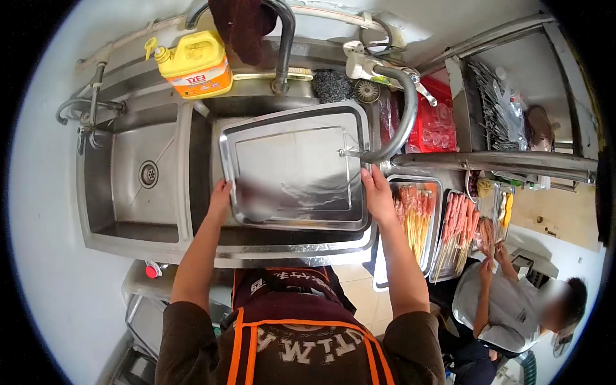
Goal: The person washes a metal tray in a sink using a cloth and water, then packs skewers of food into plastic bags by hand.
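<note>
A rectangular stainless steel tray [295,154] lies slightly tilted over the right-hand sink basin. My left hand [220,199] grips its left edge near the lower corner, fingers closed on the rim. On the opposite side, my right hand [378,196] holds the right edge with the thumb over the rim. The mouth of a curved faucet [405,115] hangs over the right part of the tray. The tray's bottom looks wet and shiny, with a dark blurred patch at its lower left.
Behind the basin stand a yellow detergent jug [196,64], a long brush [273,76] and a scouring pad [331,86]. Left is another basin [144,167]. Trays of skewered meat [416,218] sit right, where a seated co-worker [500,301] handles skewers. A red crate [436,125] stands behind.
</note>
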`<state>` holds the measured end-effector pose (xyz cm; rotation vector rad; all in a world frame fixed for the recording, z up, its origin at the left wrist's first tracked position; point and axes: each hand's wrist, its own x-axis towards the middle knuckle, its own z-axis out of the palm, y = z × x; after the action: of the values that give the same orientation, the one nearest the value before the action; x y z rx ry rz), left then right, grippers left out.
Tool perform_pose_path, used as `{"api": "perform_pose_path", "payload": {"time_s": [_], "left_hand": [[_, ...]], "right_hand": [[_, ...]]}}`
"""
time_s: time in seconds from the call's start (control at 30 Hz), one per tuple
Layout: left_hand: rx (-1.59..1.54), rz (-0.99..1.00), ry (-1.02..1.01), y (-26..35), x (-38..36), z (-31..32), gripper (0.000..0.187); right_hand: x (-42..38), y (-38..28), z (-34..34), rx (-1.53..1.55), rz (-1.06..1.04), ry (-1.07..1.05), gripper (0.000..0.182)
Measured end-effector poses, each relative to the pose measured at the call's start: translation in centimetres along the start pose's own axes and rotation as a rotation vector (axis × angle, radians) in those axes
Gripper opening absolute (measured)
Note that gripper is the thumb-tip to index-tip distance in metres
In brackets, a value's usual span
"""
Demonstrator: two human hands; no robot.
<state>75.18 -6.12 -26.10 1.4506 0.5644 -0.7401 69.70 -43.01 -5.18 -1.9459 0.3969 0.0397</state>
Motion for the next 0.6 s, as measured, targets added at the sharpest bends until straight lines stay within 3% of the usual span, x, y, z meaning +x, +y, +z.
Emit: {"api": "perform_pose_path", "payload": {"time_s": [0.07,0.13,0.17,0.2,0.27,0.3,0.33,0.37,0.4,0.47,0.5,0.53,0.6], "left_hand": [[-0.024,-0.027,-0.01,1.8,-1.2,1.4,0.054],[-0.353,0.013,0.047,2.8,-1.1,2.4,0.062],[-0.356,0.013,0.058,3.5,-1.5,2.7,0.062],[-0.446,0.045,0.081,5.0,-2.5,2.7,0.064],[-0.532,0.078,0.095,6.6,-3.7,2.5,0.067],[-0.52,0.166,0.167,7.0,-4.4,2.1,0.057],[-0.509,0.252,0.231,7.2,-4.9,2.0,0.048],[-0.588,0.323,0.144,7.2,-5.2,1.3,0.046],[-0.587,0.326,0.149,7.2,-5.7,0.7,0.046],[-0.522,0.363,0.074,6.9,-6.8,-0.2,0.04],[-0.385,0.36,0.056,5.8,-6.8,-1.7,0.037],[-0.385,0.36,0.056,5.3,-6.6,-2.8,0.037],[0.222,0.853,-0.216,4.8,-6.8,-4.4,0.038]], "right_hand": [[0.1,1.4,-0.1,-0.003,-0.009,0.019,0.034],[0.3,1.1,-0.7,-0.059,-0.047,-0.013,0.032],[0.6,1.3,-1.4,-0.195,-0.032,-0.045,0.03],[0.5,1.3,-2.0,-0.811,-0.168,0.027,0.034],[0.7,1.2,-2.3,-0.845,0.035,-0.083,0.046],[1.0,1.4,-2.2,-0.839,0.032,-0.088,0.046],[1.3,1.7,-2.3,-0.364,0.449,-0.106,0.051],[1.6,2.0,-2.2,0.137,0.835,-0.12,0.057],[1.8,2.4,-1.8,0.139,0.833,-0.125,0.057],[1.9,3.6,-0.9,0.807,0.859,-0.046,0.061],[2.6,5.8,-1.0,0.983,0.812,-0.103,0.052],[2.7,6.8,-1.4,0.983,0.812,-0.103,0.052],[2.9,8.0,-1.7,0.887,0.637,-0.226,0.045]]}}
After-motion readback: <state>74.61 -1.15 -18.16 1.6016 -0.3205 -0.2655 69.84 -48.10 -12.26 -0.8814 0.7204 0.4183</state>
